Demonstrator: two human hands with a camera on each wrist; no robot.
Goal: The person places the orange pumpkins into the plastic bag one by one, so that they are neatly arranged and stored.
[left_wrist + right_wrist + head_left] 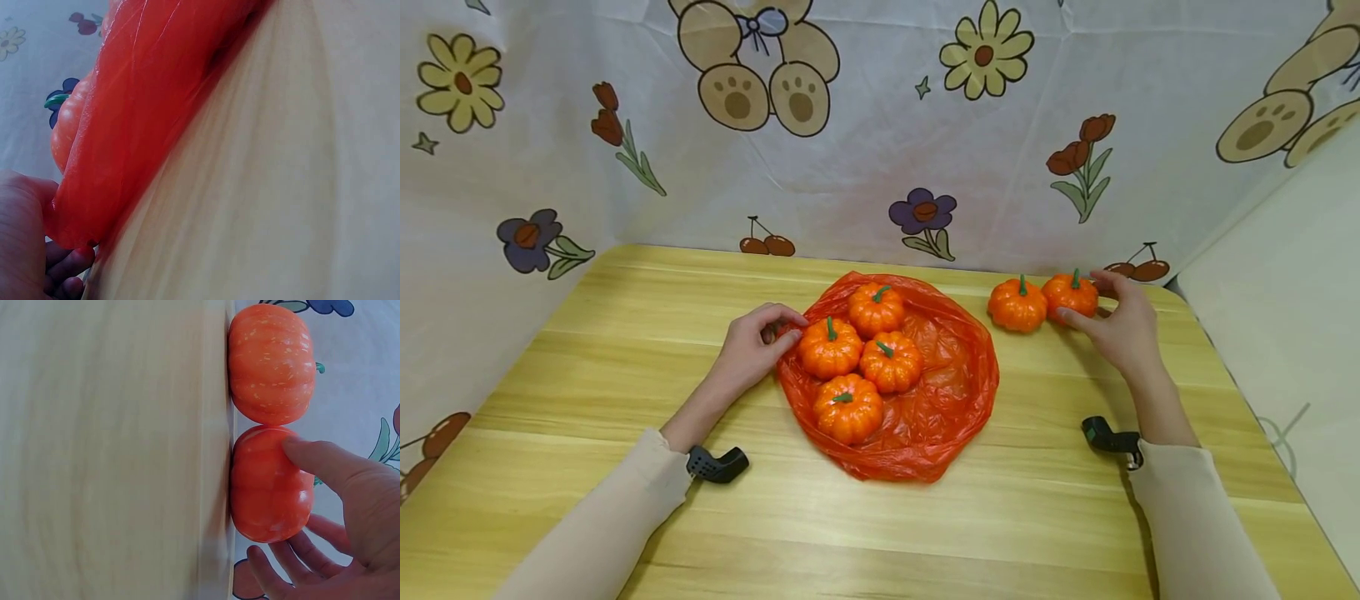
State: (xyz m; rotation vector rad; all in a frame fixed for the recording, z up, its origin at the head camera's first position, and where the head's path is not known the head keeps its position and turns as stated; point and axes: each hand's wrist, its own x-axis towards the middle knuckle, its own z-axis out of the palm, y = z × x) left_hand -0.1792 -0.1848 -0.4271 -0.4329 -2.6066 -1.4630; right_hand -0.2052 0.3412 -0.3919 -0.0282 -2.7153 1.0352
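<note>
A red plastic bag [951,417] lies spread wide on the table, its rim rolled into a ring. Inside, toward its left half, sit several small orange pumpkins [848,408] with green stems. My left hand [752,342] pinches the bag's left rim; in the left wrist view the thumb side [22,225] and fingertips flank the red plastic. To the right, two more pumpkins stand side by side at the table's back edge. My right hand [1123,325] grips the right-hand pumpkin [1070,297], thumb on its front and fingers around its far right side. The other pumpkin [1017,306] touches it on the left.
The wooden table [850,542] reaches back to a white cloth [865,167] printed with bears, flowers and cherries. A pale panel [1285,275] borders the right side. Each wrist wears a black camera mount, such as the left one [718,465].
</note>
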